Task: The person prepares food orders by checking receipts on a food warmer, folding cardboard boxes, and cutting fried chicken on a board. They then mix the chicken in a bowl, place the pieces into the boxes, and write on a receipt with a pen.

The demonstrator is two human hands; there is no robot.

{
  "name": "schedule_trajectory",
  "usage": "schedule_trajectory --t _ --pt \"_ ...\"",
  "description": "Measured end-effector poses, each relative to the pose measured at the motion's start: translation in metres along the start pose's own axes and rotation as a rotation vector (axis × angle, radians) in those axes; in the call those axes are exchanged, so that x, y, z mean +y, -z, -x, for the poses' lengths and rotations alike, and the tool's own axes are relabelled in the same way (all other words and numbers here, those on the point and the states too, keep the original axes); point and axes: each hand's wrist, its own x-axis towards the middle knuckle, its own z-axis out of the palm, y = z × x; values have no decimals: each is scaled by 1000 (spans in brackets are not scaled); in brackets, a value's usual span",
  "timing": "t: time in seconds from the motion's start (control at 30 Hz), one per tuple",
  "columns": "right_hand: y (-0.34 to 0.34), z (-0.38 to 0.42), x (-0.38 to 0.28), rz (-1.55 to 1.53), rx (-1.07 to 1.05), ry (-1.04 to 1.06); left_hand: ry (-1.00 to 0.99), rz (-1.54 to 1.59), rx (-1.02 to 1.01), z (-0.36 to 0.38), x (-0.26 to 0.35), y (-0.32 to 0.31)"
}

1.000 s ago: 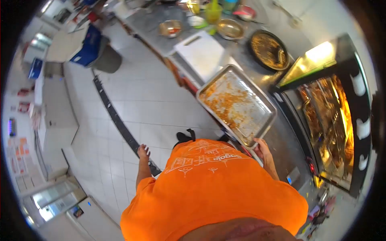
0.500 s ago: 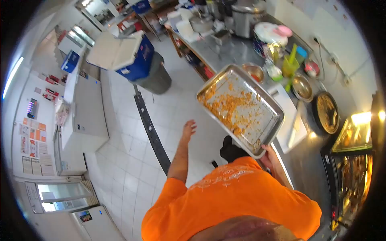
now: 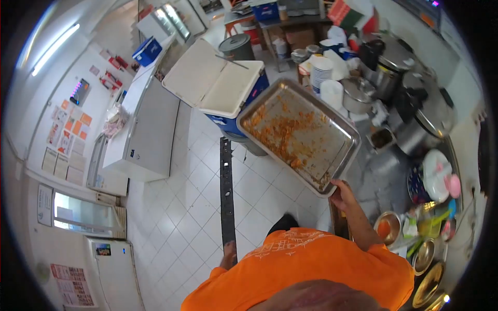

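My right hand grips the near corner of a large metal tray and holds it up, tilted, over the white tiled floor. Orange food scraps are smeared across the tray's bottom. My left hand hangs low at my side, just past the edge of my orange shirt. It is mostly hidden, holds nothing that I can see, and its fingers do not show.
Just beyond the tray, a blue cooler with an open white lid sits on a grey bin. A white chest freezer stands left. The right-hand counter holds pots, stacked plates and bowls. A black strip crosses the floor.
The view has swung left from the lit oven and counter toward the cooler. The tray has stayed in my right hand. My left arm dropped from raised to my side.
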Motion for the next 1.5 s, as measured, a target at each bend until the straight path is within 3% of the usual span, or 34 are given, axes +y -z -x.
schedule_trajectory --t 0.07,0.1,0.13,0.2,0.33,0.43,0.6,0.7,0.8,0.83,0.9,0.93,1.03,1.17,1.2,1.27,1.4,1.47,1.5 --pt "-29 -50 -9 5 -71 -13 -141 -97 180 -51 7 52" --pt "-52 -73 -19 -9 -100 28 -137 322 240 -68 53 71" --pt "-72 -98 -25 -25 -124 67 -340 -192 455 -98 82 103" --pt "-101 -146 -40 9 -119 -20 -285 212 362 -143 215 165" --pt "-151 -205 -87 -72 -118 71 -1139 -311 855 -271 463 236" --pt "-179 -243 -121 -46 -64 116 -984 -262 768 -283 640 269" --pt "-231 -322 -157 22 -77 283 -717 804 527 -259 814 248" --pt "-255 -359 -166 5 -41 298 -701 917 452 -243 837 233" --pt "-290 -394 -174 -10 -55 323 -857 883 301 -268 788 239" --pt "-316 -400 -180 -22 -72 351 -828 830 167 -293 765 251" --pt "-355 -410 -183 -5 -36 426 -966 491 -36 -261 737 258" --pt "-367 -418 -186 24 2 472 -1123 202 -100 -210 750 243" --pt "-385 -449 -201 99 -80 461 -953 402 27 -233 704 250" --pt "-442 -460 -145 -9 -32 531 -715 426 -135 -278 653 260" --pt "-471 -456 -120 -53 -5 512 -786 364 -187 -291 647 258" --pt "-513 -467 -73 -60 -54 492 -552 383 -359 -293 660 270" --pt "-492 -501 -19 -96 -145 315 -669 127 -558 -335 718 305" --pt "-543 -494 20 -92 -2 435 -727 86 -613 -381 754 316" --pt "-568 -500 37 -98 66 447 -652 85 -611 -395 777 323"
